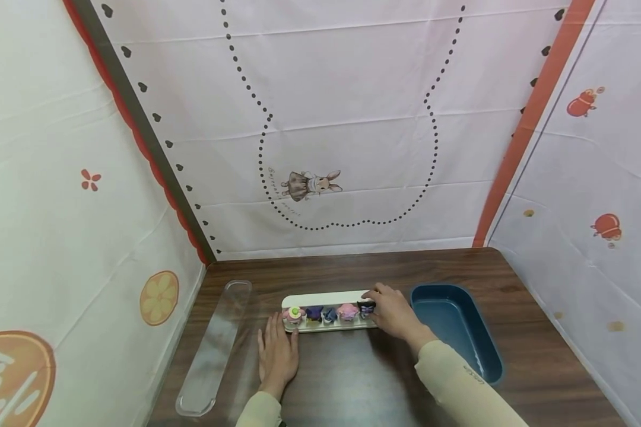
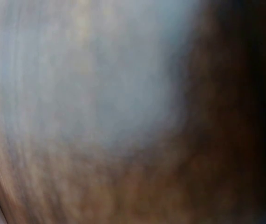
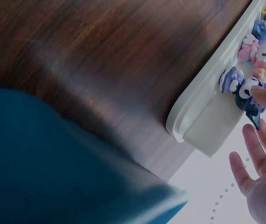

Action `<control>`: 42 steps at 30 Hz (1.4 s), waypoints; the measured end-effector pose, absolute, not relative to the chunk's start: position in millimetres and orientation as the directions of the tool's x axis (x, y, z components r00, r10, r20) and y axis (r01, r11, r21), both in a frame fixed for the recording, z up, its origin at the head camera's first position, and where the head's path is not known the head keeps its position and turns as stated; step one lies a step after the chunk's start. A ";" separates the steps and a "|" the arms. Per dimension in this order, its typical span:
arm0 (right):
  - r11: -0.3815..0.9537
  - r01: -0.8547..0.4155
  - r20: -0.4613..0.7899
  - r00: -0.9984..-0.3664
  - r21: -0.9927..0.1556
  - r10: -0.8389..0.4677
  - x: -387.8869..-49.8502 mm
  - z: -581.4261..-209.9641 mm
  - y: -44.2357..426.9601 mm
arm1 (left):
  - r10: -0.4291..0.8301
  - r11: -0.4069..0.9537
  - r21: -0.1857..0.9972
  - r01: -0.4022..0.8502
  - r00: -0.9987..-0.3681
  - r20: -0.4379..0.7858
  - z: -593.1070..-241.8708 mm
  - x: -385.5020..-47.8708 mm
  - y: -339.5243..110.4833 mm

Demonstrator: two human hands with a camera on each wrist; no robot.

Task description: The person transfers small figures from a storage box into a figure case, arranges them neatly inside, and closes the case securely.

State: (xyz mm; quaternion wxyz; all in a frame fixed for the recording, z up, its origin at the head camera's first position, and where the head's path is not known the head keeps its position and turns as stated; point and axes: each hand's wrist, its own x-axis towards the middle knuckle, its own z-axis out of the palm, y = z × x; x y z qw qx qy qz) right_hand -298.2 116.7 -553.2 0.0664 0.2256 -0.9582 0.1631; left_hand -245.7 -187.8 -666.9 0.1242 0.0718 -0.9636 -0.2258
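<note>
from where i stand, the dark figure (image 1: 367, 309) is partly covered by the right hand (image 1: 392, 309): in the right wrist view the thumb lies across its face, and the forefinger is hard to make out. the thumb seems to pinch it against that finger, while the other fingers are spread away. the left wrist view is only a grey and brown blur, a sliver of something cut off at its lower left corner. the right sleeve (image 1: 454, 379) hides part of the blue bin (image 1: 448, 290), which runs out of the frame in the right wrist view.

the dark figure is at the right end of a row of five in the white tray (image 1: 320, 299). its head is toward the far cloth and its lower part toward the person; whether it lies or stands, i cannot tell. a dark point on its head aims at the spread fingers. the tray's long axis runs left to right across the table (image 1: 336, 379). at its left end the left hand (image 1: 278, 356) reaches forward, fingers straight; i cannot tell if they touch it.
</note>
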 end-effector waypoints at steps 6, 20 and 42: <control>0.844 -0.438 0.192 -0.898 -0.310 -0.396 -294.6 -544.4 127.1 | -0.192 0.893 0.446 -0.067 -0.951 0.242 -666.2 -245.6 -187.8; 0.857 -0.395 0.148 -0.919 -0.331 -0.366 -277.4 -522.5 172.4 | -0.177 0.886 0.458 -0.068 -0.964 0.199 -667.1 -245.8 -190.2; 0.878 -0.244 -0.263 -0.891 -0.412 -0.371 -214.2 -510.2 265.3 | -0.174 0.883 0.466 -0.051 -0.959 0.224 -666.8 -245.7 -189.9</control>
